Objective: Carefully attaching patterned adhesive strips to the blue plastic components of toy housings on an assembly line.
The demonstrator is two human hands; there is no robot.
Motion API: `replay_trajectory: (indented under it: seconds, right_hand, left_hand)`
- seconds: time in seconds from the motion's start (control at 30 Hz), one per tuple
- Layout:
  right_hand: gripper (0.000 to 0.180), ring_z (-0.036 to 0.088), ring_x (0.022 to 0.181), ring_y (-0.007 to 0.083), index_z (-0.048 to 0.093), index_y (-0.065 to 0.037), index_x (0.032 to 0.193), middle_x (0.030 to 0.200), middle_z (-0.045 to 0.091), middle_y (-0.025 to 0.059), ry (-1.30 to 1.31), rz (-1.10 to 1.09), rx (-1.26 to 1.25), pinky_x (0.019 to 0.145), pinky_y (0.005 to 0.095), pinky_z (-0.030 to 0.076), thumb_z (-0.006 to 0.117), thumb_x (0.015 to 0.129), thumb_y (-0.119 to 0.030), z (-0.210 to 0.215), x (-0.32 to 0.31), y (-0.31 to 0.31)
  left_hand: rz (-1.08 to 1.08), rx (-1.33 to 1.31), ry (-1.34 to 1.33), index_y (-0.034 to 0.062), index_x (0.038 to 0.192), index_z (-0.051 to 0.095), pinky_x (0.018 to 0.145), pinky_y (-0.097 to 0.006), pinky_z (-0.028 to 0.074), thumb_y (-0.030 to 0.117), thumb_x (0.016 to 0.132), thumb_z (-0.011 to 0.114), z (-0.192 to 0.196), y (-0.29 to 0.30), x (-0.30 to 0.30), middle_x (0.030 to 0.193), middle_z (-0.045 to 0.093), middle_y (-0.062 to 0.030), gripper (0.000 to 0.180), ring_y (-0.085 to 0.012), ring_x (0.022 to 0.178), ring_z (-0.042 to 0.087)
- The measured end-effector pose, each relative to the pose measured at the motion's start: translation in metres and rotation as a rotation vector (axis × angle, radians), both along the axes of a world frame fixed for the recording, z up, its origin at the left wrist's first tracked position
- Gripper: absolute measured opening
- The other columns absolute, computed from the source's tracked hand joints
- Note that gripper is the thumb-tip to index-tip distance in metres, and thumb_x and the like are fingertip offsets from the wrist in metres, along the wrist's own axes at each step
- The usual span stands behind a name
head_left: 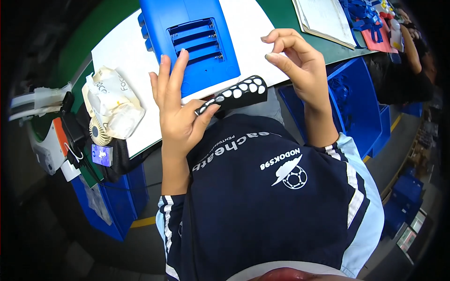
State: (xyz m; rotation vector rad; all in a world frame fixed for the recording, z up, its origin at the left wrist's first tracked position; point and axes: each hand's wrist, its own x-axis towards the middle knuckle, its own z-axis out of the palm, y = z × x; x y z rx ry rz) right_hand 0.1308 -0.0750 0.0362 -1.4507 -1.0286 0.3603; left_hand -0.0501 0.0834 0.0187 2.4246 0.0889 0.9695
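Observation:
A blue plastic housing (199, 75) lies on the white work surface, its battery compartment (197, 41) uncovered, with several bare slots and metal contacts inside. My left hand (178, 105) rests its outstretched fingers at the near left side of the housing. Between its thumb and index finger it pinches a black strip of round white stickers (239, 91), tilted along the near table edge. Off to the right of the housing, my right hand (302, 68) is raised, fingers bent and thumb and index tips apart. Nothing visible sits between those fingertips.
Left of the housing are a crumpled paper bag (115, 100), a small cream fan (98, 131) and a purple box (102, 155). A stack of papers (326, 21) lies at the far right. Blue bins (361, 98) stand beside the table; another person's arm (410, 51) shows beyond.

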Motion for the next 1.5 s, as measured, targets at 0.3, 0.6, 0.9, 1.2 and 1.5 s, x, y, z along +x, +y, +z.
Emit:
replay_trajectory:
  seconds: [0.3,0.6,0.9,1.2,1.5]
  right_hand:
    - [0.010,0.055,0.086,0.0118,0.063,0.002,0.082,0.111,0.051,0.0120,0.222,0.039,0.071,0.076,0.0235,0.045,0.066,0.077,-0.006,-0.014,-0.029,0.025]
    - [0.010,0.055,0.089,0.0121,0.063,0.004,0.083,0.111,0.048,0.0144,0.203,0.016,0.065,0.074,0.0225,0.046,0.065,0.076,-0.003,-0.012,-0.034,0.030]
    - [0.010,0.054,0.093,0.0129,0.062,0.004,0.083,0.113,0.047,0.0147,0.190,0.015,0.046,0.077,0.0239,0.045,0.065,0.076,-0.003,-0.012,-0.034,0.030]
    - [0.018,0.052,0.094,0.0135,0.056,0.000,0.088,0.110,0.047,0.0140,0.151,0.023,0.065,0.079,0.0259,0.044,0.067,0.076,-0.007,-0.016,-0.034,0.032]
    - [0.044,0.050,0.088,0.0191,0.050,-0.006,0.094,0.095,0.052,0.0072,-0.265,0.078,0.065,0.077,0.0279,0.039,0.079,0.065,-0.021,-0.014,-0.032,0.022]
  left_hand:
    - [-0.039,0.000,-0.002,0.0055,0.068,0.066,0.104,-0.054,0.012,0.024,0.065,0.072,0.001,0.001,0.000,0.137,0.039,-0.0170,0.020,-0.0349,0.133,0.024]
    - [-0.034,-0.024,-0.026,0.0054,0.067,0.065,0.104,-0.053,0.014,0.024,0.064,0.073,-0.001,0.001,0.000,0.136,0.041,-0.0172,0.020,-0.0346,0.132,0.025]
    - [-0.028,-0.016,-0.037,0.0052,0.067,0.065,0.104,-0.052,0.014,0.025,0.065,0.072,-0.002,0.001,0.001,0.135,0.041,-0.0171,0.022,-0.0350,0.131,0.026]
    - [-0.029,-0.030,-0.033,0.0051,0.069,0.066,0.104,-0.052,0.014,0.026,0.065,0.072,-0.002,0.000,-0.001,0.135,0.041,-0.0167,0.022,-0.0348,0.131,0.026]
    - [0.006,-0.075,-0.042,0.0047,0.076,0.069,0.105,-0.051,0.013,0.032,0.073,0.066,-0.006,0.004,-0.006,0.134,0.042,-0.0163,0.027,-0.0340,0.131,0.026]
